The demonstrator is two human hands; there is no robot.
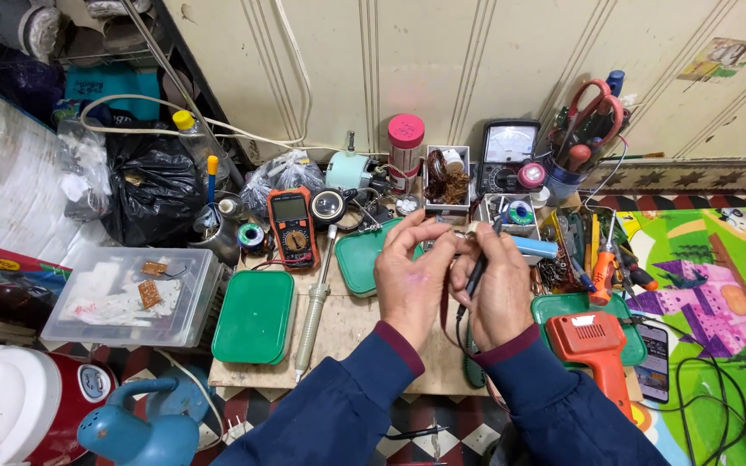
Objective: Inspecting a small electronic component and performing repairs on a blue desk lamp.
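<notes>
Black probe and small pale part, held over the bench

Black, slim, pen-shaped probe with trailing lead, gripped upright in the right hand. Small pale part, detail too small to tell, pinched between fingers of the left hand and right fingertips. Both above a wooden bench, between green lids and an orange tool.

We hold a slim black probe-like tool upright but slightly tilted in our right hand, its dark lead trailing down past the wrist. Between the fingertips of our left hand and the right sits a small pale part, too tiny to identify, raised above the wooden board.
</notes>
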